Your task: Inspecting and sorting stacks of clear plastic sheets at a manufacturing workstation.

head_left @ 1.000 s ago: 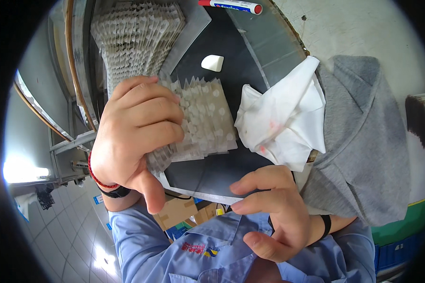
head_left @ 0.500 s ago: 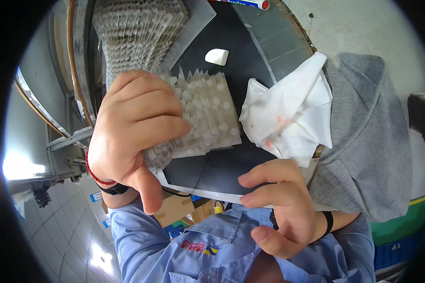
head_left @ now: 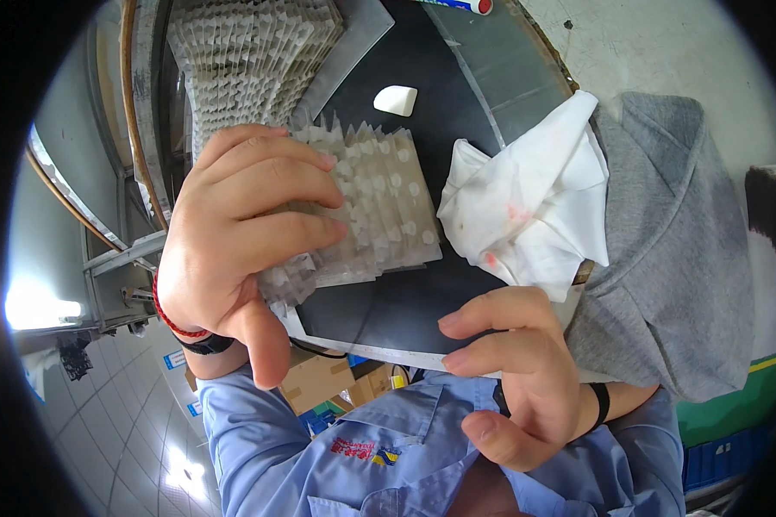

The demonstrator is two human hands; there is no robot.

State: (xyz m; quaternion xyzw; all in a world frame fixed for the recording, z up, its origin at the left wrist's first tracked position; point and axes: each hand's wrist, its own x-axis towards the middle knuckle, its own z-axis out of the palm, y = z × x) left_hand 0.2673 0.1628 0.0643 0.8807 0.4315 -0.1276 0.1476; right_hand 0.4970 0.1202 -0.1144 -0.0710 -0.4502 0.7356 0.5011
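Over a fanned row of thin, translucent greyish pieces with round pale spots (head_left: 388, 202) lies my left hand (head_left: 254, 207). Its fingers are stretched out and slightly apart on the near end of the row, and the thumb sticks out toward me. The pieces directly under the palm are hidden. My right hand (head_left: 522, 375) hovers by the table's near edge, fingers curved and apart, with nothing between them. Beyond it, a crumpled white cloth (head_left: 535, 198) with small reddish stains rests on the table, to the right of the row.
A larger block of similar thin pieces (head_left: 254, 60) stands at the far left on a grey tray (head_left: 362, 39). A small white block (head_left: 396, 101) lies on the dark tabletop (head_left: 422, 77). Grey fabric (head_left: 655, 250) lies at the right. A red-ended marker (head_left: 478, 7) is at the far edge.
The fingers of my left hand have lifted and spread a little on the row. My right hand has barely moved and stays apart from everything.
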